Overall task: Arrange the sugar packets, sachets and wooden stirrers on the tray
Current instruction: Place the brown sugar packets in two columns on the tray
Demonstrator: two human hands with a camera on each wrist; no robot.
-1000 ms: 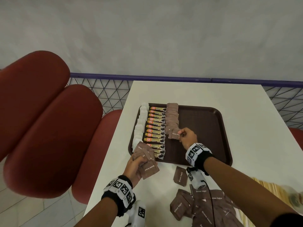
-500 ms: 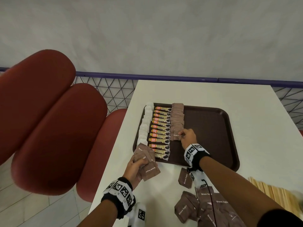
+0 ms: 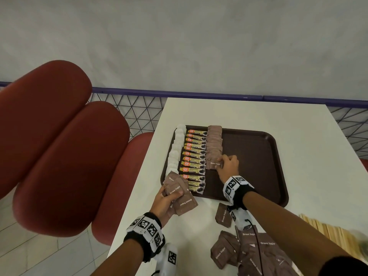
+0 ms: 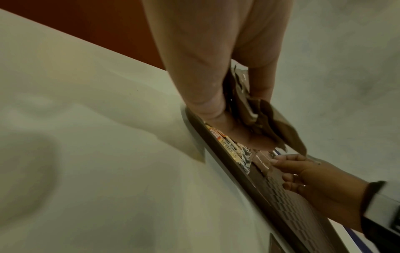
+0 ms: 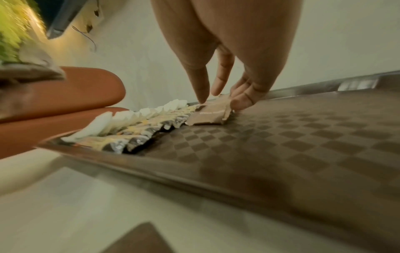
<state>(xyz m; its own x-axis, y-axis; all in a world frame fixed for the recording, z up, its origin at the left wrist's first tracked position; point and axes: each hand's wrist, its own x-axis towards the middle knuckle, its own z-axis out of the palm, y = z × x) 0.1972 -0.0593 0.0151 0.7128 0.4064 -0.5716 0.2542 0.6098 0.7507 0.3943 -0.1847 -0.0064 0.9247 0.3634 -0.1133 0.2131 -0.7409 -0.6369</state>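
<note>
A dark brown tray (image 3: pixel 258 156) holds three columns at its left: white sugar packets (image 3: pixel 176 148), coffee granule sachets (image 3: pixel 194 158) and brown sugar packets (image 3: pixel 214 144). My right hand (image 3: pixel 229 164) pinches one brown sugar packet (image 3: pixel 214 163) by its right edge at the near end of the brown column. The right wrist view shows that packet (image 5: pixel 207 116) lying on the tray (image 5: pixel 281 137) under my fingertips. My left hand (image 3: pixel 165 202) grips a bunch of brown sugar packets (image 3: pixel 180 194) over the tray's near left corner. Wooden stirrers (image 3: pixel 326 232) lie on the table at the right.
More brown sugar packets (image 3: pixel 239 251) lie loose on the white table (image 3: pixel 308 136) under my right forearm. Red padded seats (image 3: pixel 59 156) stand to the left, and a wire mesh fence (image 3: pixel 129 112) runs behind the table. The tray's right half is bare.
My right hand has brought the brown sugar packet down onto the near end of the brown column. My left hand stays in place with its bunch.
</note>
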